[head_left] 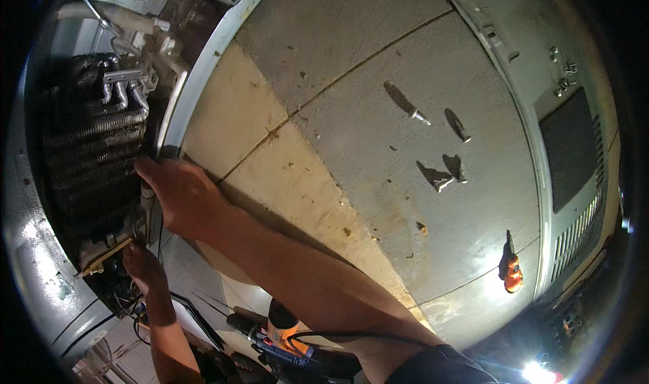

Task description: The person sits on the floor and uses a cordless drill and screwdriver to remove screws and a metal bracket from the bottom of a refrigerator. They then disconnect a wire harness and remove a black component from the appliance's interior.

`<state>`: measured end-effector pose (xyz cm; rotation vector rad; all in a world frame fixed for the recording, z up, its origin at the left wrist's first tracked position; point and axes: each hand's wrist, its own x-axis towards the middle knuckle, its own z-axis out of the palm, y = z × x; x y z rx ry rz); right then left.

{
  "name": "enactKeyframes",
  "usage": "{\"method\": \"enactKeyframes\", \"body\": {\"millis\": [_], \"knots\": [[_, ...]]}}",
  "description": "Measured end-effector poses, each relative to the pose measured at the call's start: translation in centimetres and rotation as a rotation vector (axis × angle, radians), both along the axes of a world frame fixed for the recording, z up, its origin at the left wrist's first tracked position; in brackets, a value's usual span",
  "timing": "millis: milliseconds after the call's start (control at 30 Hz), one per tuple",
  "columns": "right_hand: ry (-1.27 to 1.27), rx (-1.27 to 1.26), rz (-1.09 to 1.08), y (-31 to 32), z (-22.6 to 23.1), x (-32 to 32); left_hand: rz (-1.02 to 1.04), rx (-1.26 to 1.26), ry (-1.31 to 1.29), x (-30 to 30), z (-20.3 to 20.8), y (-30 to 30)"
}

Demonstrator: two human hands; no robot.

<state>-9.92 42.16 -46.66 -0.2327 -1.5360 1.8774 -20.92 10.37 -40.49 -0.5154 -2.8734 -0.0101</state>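
Note:
Inside the uncovered metal cabinet [177,117] at the left is a dark, dirty finned coil [94,137] with bent metal tubes [125,90] above it. My right hand [181,191] is closed at the cabinet's near side edge, by the coil's lower right corner. Its fingertips are turned away, so what they grip is hidden. Lower down, my left hand [145,269] reaches into the bottom of the cabinet. Its fingers are drawn together beside the end of a thin yellowish strip [107,255]; whatever they pinch is too small to make out.
Several loose screws [420,117] lie on the tiled floor. An orange-handled screwdriver [513,276] lies farther right, near a removed vented panel [581,201] with more small fasteners [562,85] on it. An orange and blue power drill [287,340] lies below my right forearm. Cables [125,306] hang near my left hand.

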Motion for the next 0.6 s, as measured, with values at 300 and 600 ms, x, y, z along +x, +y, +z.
{"method": "enactKeyframes", "body": {"millis": [300, 600], "knots": [[-0.112, -0.051, 0.108, 0.4, 0.6, -0.1, -0.155, 0.644, -0.354, -0.7, 0.3, -0.3], [-0.247, 0.036, 0.069, -0.5, 0.4, -0.7, -0.140, 0.844, -0.529, -0.6, 1.2, 0.8]]}}
